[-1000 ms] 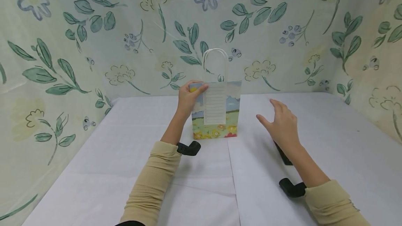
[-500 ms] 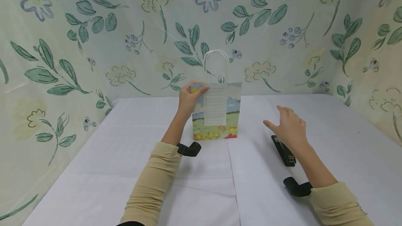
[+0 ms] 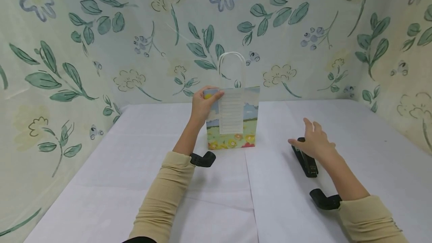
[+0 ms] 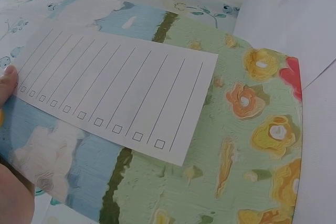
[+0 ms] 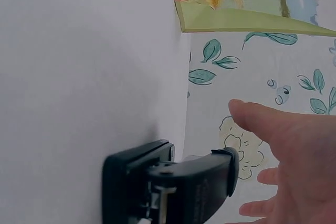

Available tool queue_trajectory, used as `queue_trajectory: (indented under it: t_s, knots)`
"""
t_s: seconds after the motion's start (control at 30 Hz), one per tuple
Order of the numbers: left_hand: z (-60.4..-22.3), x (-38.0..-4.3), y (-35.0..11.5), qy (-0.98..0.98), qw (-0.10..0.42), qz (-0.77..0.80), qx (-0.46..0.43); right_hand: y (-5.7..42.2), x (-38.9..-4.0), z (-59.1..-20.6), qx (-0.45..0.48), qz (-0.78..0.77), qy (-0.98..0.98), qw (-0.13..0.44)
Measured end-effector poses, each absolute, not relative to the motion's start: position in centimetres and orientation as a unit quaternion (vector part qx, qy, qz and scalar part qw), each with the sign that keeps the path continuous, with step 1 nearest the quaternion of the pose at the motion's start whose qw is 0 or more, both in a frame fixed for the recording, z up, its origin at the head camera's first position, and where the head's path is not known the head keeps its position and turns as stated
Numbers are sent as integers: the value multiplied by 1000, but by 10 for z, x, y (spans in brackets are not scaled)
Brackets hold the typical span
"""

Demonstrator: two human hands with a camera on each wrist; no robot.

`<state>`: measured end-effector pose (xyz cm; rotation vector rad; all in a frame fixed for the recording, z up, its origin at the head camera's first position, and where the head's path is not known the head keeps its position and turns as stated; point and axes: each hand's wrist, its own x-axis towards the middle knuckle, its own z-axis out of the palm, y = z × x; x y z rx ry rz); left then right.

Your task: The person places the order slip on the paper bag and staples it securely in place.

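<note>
A paper gift bag (image 3: 250, 123) printed with a flower meadow stands upright on the white cloth, its white handles raised. Against its front lies a white lined checklist sheet (image 3: 231, 113); the left wrist view shows its row of small boxes (image 4: 100, 123). My left hand (image 3: 201, 105) pinches the bag's upper left edge, thumb in front at the sheet's corner and fingers behind. To the right, a black stapler (image 3: 308, 163) lies on the cloth. Around its far end hovers my right hand (image 3: 315, 142), fingers and thumb spread apart, holding nothing. In the right wrist view the stapler (image 5: 191, 190) shows beside the thumb.
A white cloth (image 3: 135, 183) with a crease down its middle covers the table. Floral fabric (image 3: 209, 18) hangs behind and along both sides. Black wrist cameras (image 3: 203, 159) stick out from both wrists.
My right hand has moved right and toward me, down to the stapler, which was mostly hidden under it before. The left hand keeps its pinch on the bag without moving.
</note>
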<state>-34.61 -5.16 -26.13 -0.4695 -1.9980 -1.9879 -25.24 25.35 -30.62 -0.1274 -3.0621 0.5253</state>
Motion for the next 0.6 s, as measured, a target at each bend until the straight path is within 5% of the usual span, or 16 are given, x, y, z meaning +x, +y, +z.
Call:
queue_trajectory:
  t_s: [0.6]
  knots:
    - [-259, -344, -51, -694, 136, -691, -151, 255, -258, -316, -70, 146, -984, -71]
